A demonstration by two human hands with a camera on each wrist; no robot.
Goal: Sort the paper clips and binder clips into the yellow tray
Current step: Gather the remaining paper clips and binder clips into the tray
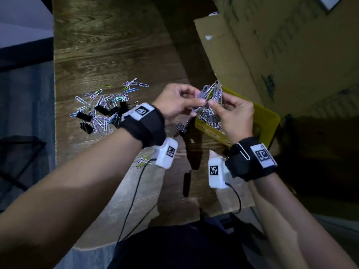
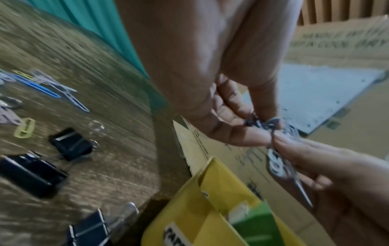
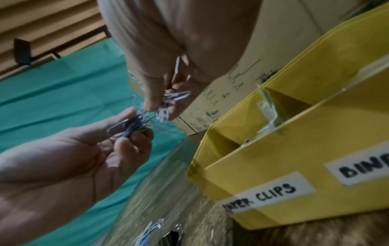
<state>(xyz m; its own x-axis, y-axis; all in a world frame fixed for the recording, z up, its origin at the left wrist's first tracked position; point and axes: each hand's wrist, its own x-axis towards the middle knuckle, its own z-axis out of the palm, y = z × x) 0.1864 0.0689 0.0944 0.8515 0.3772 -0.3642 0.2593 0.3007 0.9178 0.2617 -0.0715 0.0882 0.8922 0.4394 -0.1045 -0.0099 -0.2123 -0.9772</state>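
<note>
Both hands meet over the near-left compartment of the yellow tray. Together they hold a tangled bunch of silver and lilac paper clips. My left hand pinches the bunch from the left, and my right hand pinches it from the right. The left wrist view shows the fingertips meeting on the clips. In the right wrist view the tray carries a "PAPER CLIPS" label. More paper clips lie in that compartment. A mixed pile of paper clips and black binder clips lies on the table to the left.
One black binder clip lies just left of the tray. Large cardboard boxes stand behind and right of it. A few paper clips lie near the front. A loose clip hangs on my right wristband. The table's left edge borders the pile.
</note>
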